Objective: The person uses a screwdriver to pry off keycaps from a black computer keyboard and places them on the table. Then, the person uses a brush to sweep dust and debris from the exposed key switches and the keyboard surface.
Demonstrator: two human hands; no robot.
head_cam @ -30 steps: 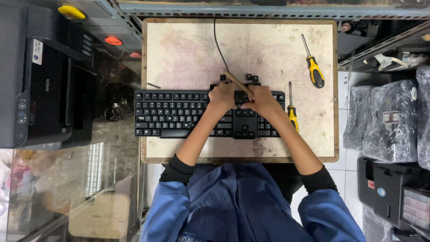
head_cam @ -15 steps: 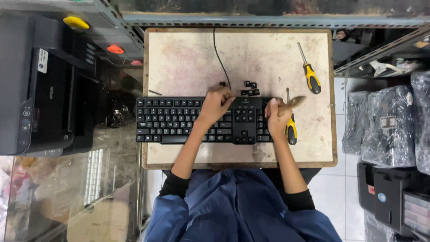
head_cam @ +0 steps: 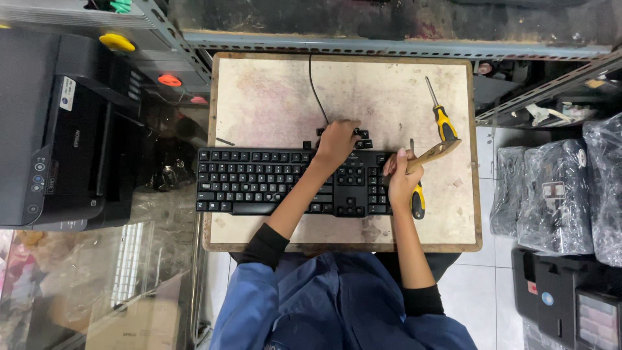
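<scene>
1. Since half a second earlier, my right hand (head_cam: 402,178) had lifted off the right end of the black keyboard (head_cam: 259,181) and tipped the wooden-handled tool (head_cam: 433,154) up and outward, so that its far end pointed toward the yellow screwdriver (head_cam: 442,116)
2. My right fingers were curled shut around that wooden handle, with the thumb laid along it; what the tool's working end was I could not tell
3. My left hand (head_cam: 337,142) had stayed at the keyboard's top edge, just right of the middle, fingers bent down and pressed close together over the loose black keycaps (head_cam: 361,139) lying on the board just behind the keyboard; whether they pinched one I could not tell
4. The keyboard lay flat across the lower half of the worn pale work board (head_cam: 272,91), its cable (head_cam: 315,91) running away from me to the far edge
5. A second yellow-handled screwdriver (head_cam: 418,201) lay just beside the keyboard's right end, partly under my right wrist
6. A black printer (head_cam: 58,129) stood off to the left of the board, and plastic-wrapped bundles (head_cam: 551,194) sat on the floor to the right
</scene>
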